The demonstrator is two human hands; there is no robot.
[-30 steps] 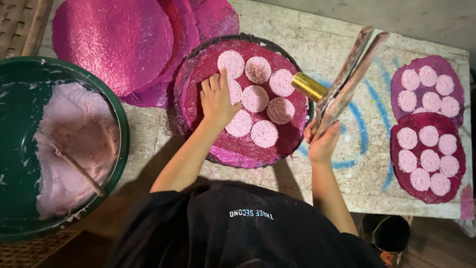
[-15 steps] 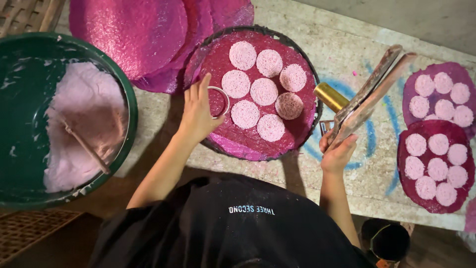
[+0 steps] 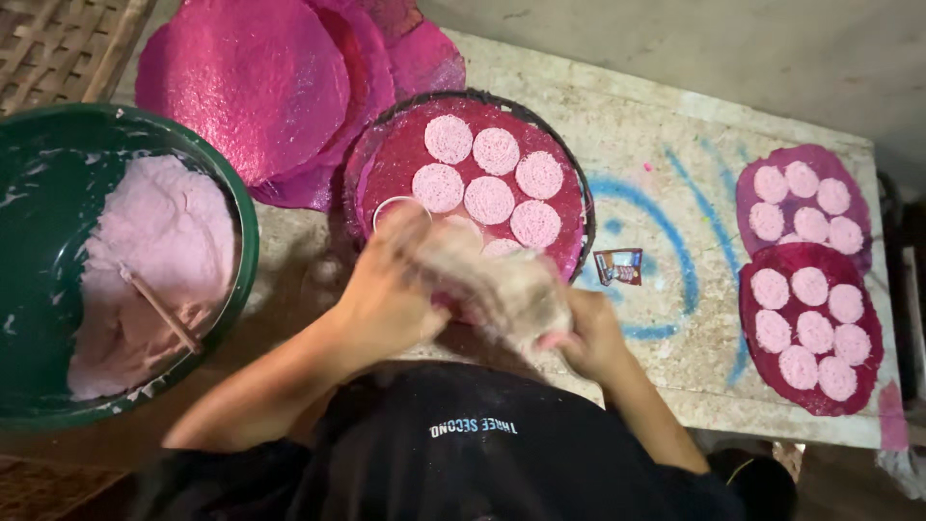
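Note:
My left hand [image 3: 386, 299] and my right hand [image 3: 590, 333] meet at the near edge of a round dark tray [image 3: 571, 183]. Both close on a pale, blurred bundle [image 3: 497, 285] stretched between them; what it is cannot be told. The tray holds a magenta mat with several round pink discs [image 3: 489, 199] laid on it. A small ring mould [image 3: 394, 206] lies on the mat just beyond my left hand's fingers.
A green basin [image 3: 247, 207] with pink dough and a stick [image 3: 159, 311] stands at the left. Stacked magenta mats [image 3: 251, 87] lie behind it. Two magenta mats [image 3: 873, 318] with pink discs sit at the right. A small packet [image 3: 619, 266] lies on the stone table [image 3: 666, 145].
My right hand has dropped from the long clear-wrapped thing beside the tray to the near edge. My left hand left the discs and joined it on the pale bundle. The view shifted.

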